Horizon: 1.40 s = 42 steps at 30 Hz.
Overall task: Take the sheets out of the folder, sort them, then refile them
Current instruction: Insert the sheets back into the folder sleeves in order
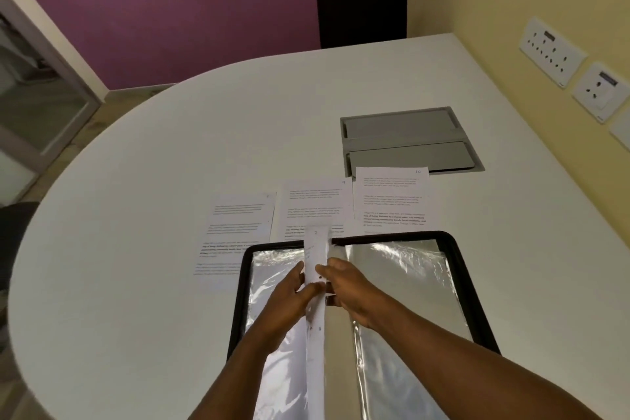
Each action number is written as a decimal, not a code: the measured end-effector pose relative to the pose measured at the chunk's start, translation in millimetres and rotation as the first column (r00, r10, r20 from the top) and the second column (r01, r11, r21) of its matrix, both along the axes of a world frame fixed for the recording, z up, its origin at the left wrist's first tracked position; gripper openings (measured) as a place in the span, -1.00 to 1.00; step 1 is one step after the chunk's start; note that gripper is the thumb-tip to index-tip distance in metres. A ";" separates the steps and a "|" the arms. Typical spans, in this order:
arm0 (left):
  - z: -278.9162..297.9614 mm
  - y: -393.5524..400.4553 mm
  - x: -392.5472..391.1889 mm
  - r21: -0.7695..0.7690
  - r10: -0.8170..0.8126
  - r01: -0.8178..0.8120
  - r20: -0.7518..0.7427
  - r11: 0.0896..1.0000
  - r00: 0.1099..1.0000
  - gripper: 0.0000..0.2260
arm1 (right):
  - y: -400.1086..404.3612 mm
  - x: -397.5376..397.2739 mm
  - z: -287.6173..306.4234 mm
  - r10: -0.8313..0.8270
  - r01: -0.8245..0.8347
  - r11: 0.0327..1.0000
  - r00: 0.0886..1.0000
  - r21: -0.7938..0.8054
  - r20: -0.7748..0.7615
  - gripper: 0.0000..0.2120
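A black-edged folder lies open on the white table, its clear plastic sleeves spread left and right. Over its spine a sleeve with a printed sheet stands nearly on edge. My left hand grips that sheet from the left, and my right hand pinches it from the right. Beyond the folder three printed sheets lie side by side: a left sheet, a middle sheet and a right sheet.
A grey cable hatch is set into the table behind the sheets. A black chair stands at the far edge. Wall sockets line the yellow wall on the right. The table's left edge curves round.
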<state>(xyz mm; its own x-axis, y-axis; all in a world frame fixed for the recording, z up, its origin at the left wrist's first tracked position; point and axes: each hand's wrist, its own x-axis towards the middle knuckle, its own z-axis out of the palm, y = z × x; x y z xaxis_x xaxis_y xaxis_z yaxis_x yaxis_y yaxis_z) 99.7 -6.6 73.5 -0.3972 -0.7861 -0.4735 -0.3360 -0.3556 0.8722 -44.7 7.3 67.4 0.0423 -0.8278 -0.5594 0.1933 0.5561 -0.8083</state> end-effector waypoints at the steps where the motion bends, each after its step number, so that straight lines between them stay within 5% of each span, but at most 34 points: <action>1: 0.9 -0.7 5.6 0.005 -0.022 0.022 0.005 1.000 1.000 -0.44 | -1.6 5.8 -0.2 0.015 -0.015 1.000 1.000 0.007 0.001 -0.77; 8: -11.8 -11.3 48.7 0.079 0.171 -0.180 0.105 0.981 0.980 -0.69 | -7.9 38.7 -20.4 0.131 -0.140 0.988 0.984 0.062 0.121 -0.53; 12: -31.7 -21.4 70.6 0.026 0.176 -0.186 0.210 0.982 0.962 -0.77 | -2.0 48.3 -27.8 0.242 -0.238 0.970 0.965 0.047 -0.105 -0.60; 15: -49.9 -30.7 86.1 -0.010 0.245 -0.254 0.309 0.967 0.919 -0.91 | 11.3 44.8 -48.5 0.262 -0.352 0.936 0.716 -0.010 -0.647 -0.69; 17: -64.2 -37.0 96.5 -0.022 0.267 -0.279 0.369 0.960 0.890 -0.91 | 25.0 37.6 -65.8 0.225 -0.415 0.909 0.548 -0.029 -0.806 -0.64; 21: -85.2 -38.2 108.4 -0.060 0.330 -0.340 0.447 0.938 0.832 -0.92 | 46.8 17.1 -89.6 0.263 -0.567 0.819 0.227 0.093 -0.938 -0.18; 23: -90.3 -36.7 109.5 -0.108 0.328 -0.317 0.491 0.942 0.807 -0.97 | 53.9 6.6 -94.8 0.361 -0.585 0.782 0.145 0.214 -0.921 -0.05; 29: -91.0 -33.9 105.2 -0.235 0.295 -0.191 0.581 0.953 0.758 -0.88 | 58.5 -2.1 -104.5 0.314 -0.536 0.801 -0.005 0.268 -0.949 -0.38; 34: -84.4 -48.5 111.3 -0.328 0.367 -0.193 0.636 0.925 0.679 -0.78 | 33.8 22.3 -97.0 0.119 -0.525 0.850 0.117 0.040 -0.986 -0.61; 37: -74.6 -71.8 120.0 -0.374 0.427 -0.234 0.603 0.897 0.674 -0.68 | 5.4 42.3 -85.8 0.072 -0.462 0.881 0.346 -0.103 -0.935 -0.66; 42: -64.2 -119.4 140.3 -0.414 0.484 -0.280 0.554 0.866 0.677 -0.66 | -64.4 72.0 -69.1 0.094 -0.234 0.967 0.698 -0.101 -0.710 -0.75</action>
